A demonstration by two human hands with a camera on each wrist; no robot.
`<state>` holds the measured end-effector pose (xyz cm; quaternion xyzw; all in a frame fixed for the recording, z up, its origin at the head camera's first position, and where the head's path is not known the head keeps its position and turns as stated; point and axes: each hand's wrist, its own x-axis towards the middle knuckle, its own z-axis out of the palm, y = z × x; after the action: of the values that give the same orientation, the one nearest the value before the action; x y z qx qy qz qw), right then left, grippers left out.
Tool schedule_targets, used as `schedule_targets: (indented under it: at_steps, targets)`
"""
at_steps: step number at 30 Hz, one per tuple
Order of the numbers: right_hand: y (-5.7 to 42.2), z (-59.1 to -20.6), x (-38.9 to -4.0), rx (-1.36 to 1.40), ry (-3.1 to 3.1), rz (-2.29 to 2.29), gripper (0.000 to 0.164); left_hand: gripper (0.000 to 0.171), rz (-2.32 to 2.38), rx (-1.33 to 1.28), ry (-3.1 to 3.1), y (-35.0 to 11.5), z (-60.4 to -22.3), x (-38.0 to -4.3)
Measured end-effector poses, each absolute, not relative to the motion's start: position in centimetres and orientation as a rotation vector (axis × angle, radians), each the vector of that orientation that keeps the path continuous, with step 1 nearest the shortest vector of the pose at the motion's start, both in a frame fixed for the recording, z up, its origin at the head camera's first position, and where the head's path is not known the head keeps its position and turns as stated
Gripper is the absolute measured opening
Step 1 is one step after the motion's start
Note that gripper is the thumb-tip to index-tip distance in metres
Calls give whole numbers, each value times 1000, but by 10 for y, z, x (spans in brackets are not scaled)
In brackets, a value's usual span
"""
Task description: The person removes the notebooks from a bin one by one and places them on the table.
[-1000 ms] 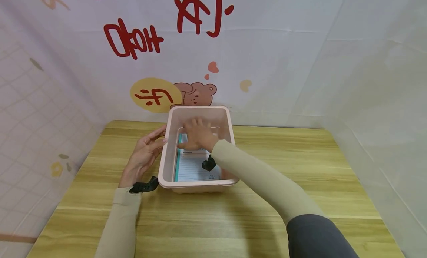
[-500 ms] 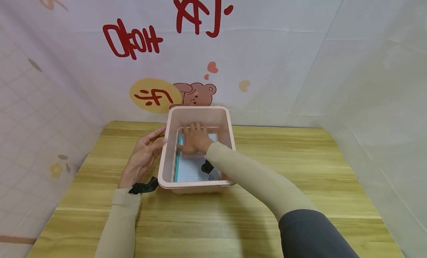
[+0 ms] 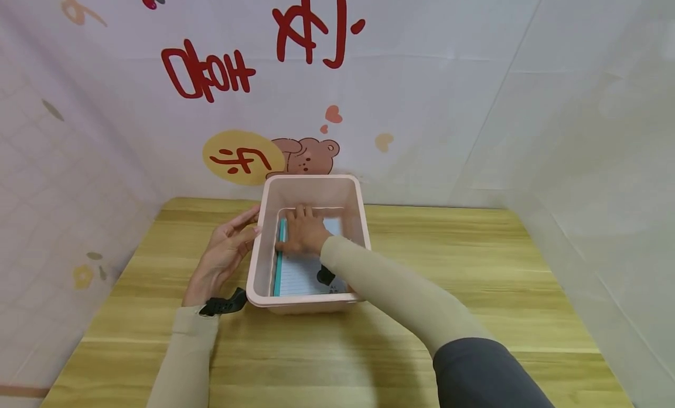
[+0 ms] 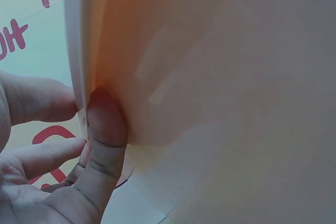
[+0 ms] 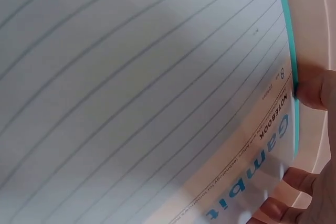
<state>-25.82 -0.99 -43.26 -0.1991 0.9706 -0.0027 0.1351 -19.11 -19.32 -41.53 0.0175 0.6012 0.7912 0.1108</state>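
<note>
A pale pink plastic bin (image 3: pixel 311 309) stands on the wooden table. Inside it lies a notebook (image 3: pixel 303 276) with a lined-pattern cover and a teal spine, with "Gambit" and "NOTEBOOK" printed on it in the right wrist view. My left hand (image 3: pixel 225 252) is at the bin's left side; its thumb (image 4: pixel 107 119) and fingers pinch the rim. My right hand (image 3: pixel 303 232) reaches into the bin, fingers spread over the upper part of the notebook. The right thumb (image 5: pixel 314 90) touches the teal spine, and the fingertips are at the cover's top edge. The hand hides part of the cover.
The wooden table (image 3: pixel 448 267) extends on both sides of the bin. Right behind the bin hangs a white backdrop (image 3: pixel 437 121) with red writing and a printed bear. More white sheeting (image 3: pixel 590 179) borders the right side, with a similar sheet on the left.
My right hand has shifted a little left and toward me inside the bin, its thumb now over the notebook's spine. The left hand stays at the rim. The head view has tilted slightly up.
</note>
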Motion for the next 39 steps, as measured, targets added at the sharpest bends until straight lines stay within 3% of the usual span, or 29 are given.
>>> schedule_targets:
  at_steps: [12, 24, 31, 39]
  targets:
    - [-15, -431, -257, -572, 2785, 147, 101, 67, 2335, 66, 1751, -196, -417, -186]
    - [-13, -430, -258, -589, 2834, 241, 103, 67, 2316, 33, 1765, -196, -420, -187]
    - [-13, -430, -256, -539, 2800, 207, 123, 67, 2295, 43, 1796, -196, -420, -186]
    - [-15, -428, -262, -592, 2842, 166, 110, 67, 2311, 81, 1775, -195, -417, -190]
